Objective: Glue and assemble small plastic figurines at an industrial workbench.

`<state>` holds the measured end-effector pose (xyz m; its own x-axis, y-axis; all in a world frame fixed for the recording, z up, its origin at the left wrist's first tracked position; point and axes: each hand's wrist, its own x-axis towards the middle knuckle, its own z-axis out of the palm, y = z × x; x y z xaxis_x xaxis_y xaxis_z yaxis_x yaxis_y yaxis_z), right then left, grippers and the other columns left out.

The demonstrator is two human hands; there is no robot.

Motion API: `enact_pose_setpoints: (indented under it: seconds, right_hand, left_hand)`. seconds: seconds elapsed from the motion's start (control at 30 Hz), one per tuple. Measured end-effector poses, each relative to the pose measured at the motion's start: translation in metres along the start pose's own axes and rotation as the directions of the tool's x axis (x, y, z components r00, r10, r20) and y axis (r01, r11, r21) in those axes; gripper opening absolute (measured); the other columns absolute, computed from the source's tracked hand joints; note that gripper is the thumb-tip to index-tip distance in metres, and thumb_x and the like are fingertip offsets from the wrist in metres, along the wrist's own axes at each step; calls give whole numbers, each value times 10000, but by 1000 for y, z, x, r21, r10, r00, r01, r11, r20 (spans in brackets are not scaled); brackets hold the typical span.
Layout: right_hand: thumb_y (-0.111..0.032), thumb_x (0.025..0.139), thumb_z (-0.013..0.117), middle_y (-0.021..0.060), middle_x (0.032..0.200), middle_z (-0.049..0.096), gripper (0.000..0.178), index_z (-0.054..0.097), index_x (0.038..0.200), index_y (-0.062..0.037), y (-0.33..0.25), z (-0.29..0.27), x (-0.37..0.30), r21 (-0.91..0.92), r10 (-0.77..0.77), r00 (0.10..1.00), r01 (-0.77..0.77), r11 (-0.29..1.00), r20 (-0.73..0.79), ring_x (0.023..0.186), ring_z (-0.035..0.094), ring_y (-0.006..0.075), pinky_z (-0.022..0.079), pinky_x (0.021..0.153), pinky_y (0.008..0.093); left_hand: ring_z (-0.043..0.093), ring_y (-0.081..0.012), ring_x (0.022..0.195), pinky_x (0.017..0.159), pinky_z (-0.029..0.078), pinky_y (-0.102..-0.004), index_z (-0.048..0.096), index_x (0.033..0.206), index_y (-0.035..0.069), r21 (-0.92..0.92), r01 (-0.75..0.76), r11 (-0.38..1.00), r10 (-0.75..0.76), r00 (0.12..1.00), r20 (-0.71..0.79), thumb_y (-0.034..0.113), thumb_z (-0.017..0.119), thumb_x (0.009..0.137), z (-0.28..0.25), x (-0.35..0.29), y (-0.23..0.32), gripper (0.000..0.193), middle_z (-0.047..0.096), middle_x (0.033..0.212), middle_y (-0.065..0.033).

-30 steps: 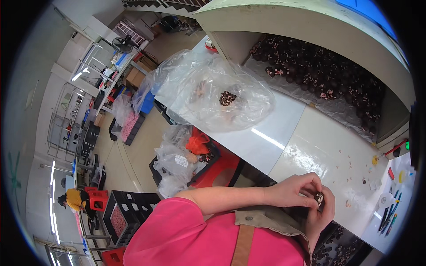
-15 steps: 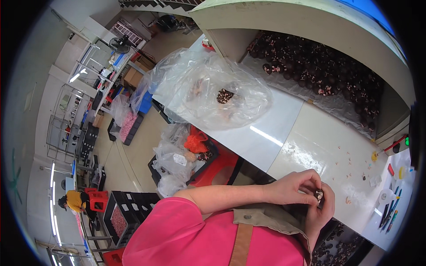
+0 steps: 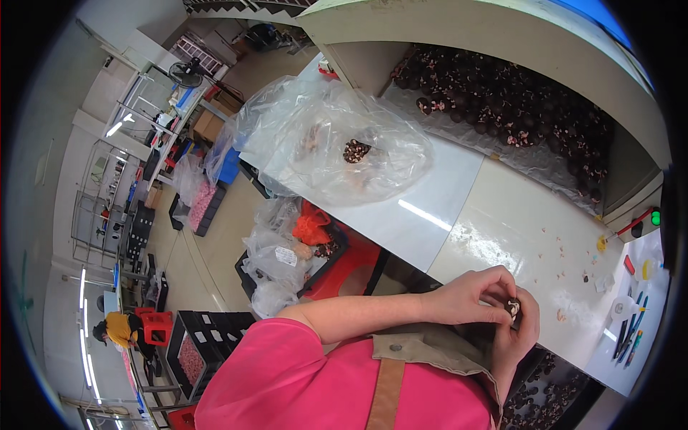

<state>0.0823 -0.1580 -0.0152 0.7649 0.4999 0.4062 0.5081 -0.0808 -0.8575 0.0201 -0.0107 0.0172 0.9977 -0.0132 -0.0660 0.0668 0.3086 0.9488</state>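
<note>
Above the table's near edge, both my hands come together around a small dark round piece with pale patches (image 3: 512, 307). The thumb and fingers of my left hand (image 3: 479, 296) are closed in a pinch at its left side. My right hand (image 3: 525, 326) curls round the piece from the right and below. Its exact kind is too small to make out, and fingers cover part of it. On the table (image 3: 502, 215) beyond my hands lie small pinkish crumbs (image 3: 561, 314).
A shelf box (image 3: 373, 32) at the back holds many similar dark pieces (image 3: 502, 100). A clear plastic bag (image 3: 322, 172) with several dark pieces lies at left. Pens (image 3: 631, 337) lie at right. Below are a crate of bags (image 3: 276, 251) and a tray of dark pieces (image 3: 541, 401).
The view has shifted slightly. Both hands stay closed on the small piece, with only a slight change in the fingers.
</note>
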Motion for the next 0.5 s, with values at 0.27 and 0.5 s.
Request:
enact_pose_setpoints:
  seconds: [0.27, 0.5]
  right_hand:
    - [37, 594, 669, 126, 911, 641, 366, 608, 948, -32, 6, 9, 17, -40, -121, 993, 120, 992, -16, 812, 622, 312, 499, 687, 359]
    - [25, 619, 705, 85, 910, 655, 353, 613, 955, -32, 17, 0, 18, -72, -139, 988, 134, 988, -71, 780, 634, 222, 521, 645, 294]
  left_hand:
    - [569, -125, 960, 819, 483, -254, 465, 1066, 32, 76, 15, 997, -9, 997, -73, -4, 676, 788, -14, 0, -7, 350, 544, 1030, -55]
    - [570, -128, 963, 892, 475, -285, 447, 1066, 40, 28, 44, 999, -43, 998, -47, -18, 686, 783, -11, 13, -11, 375, 545, 1022, -57]
